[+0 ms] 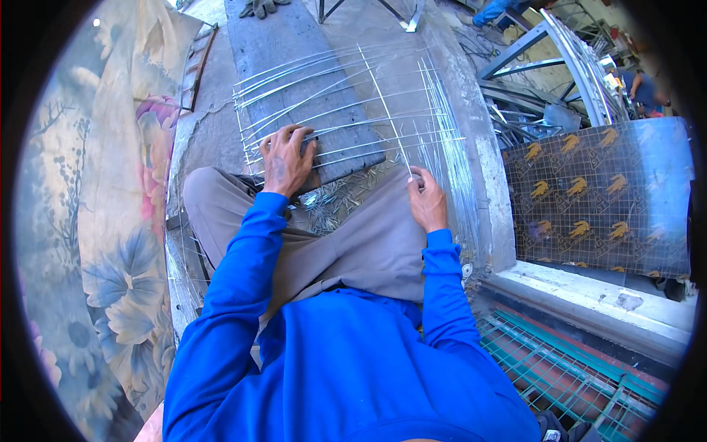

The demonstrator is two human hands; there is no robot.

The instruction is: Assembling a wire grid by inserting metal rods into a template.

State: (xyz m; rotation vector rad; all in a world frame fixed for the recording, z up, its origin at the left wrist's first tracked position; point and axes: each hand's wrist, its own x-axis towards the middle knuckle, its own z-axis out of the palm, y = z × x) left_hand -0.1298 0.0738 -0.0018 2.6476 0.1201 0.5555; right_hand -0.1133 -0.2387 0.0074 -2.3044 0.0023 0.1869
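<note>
Several thin metal wires (346, 96) lie side by side across a weathered wooden plank (294, 59), forming a loose grid. My left hand (286, 158) presses flat on the wires at the plank's near end, fingers spread. My right hand (427, 197) pinches the near end of one long cross wire (384, 103) that runs away over the others. A bundle of upright wires (449, 147) lies just right of that hand. My knees in grey trousers (353, 236) sit below both hands.
A flowered cloth (110, 206) covers the left side. Small cut wire pieces (339, 199) litter the ground by my knee. A concrete ledge (479, 147), a mesh panel over patterned sheet (596, 199), steel frames (560, 59) and green mesh (560, 361) stand right. Gloves (264, 7) lie far off.
</note>
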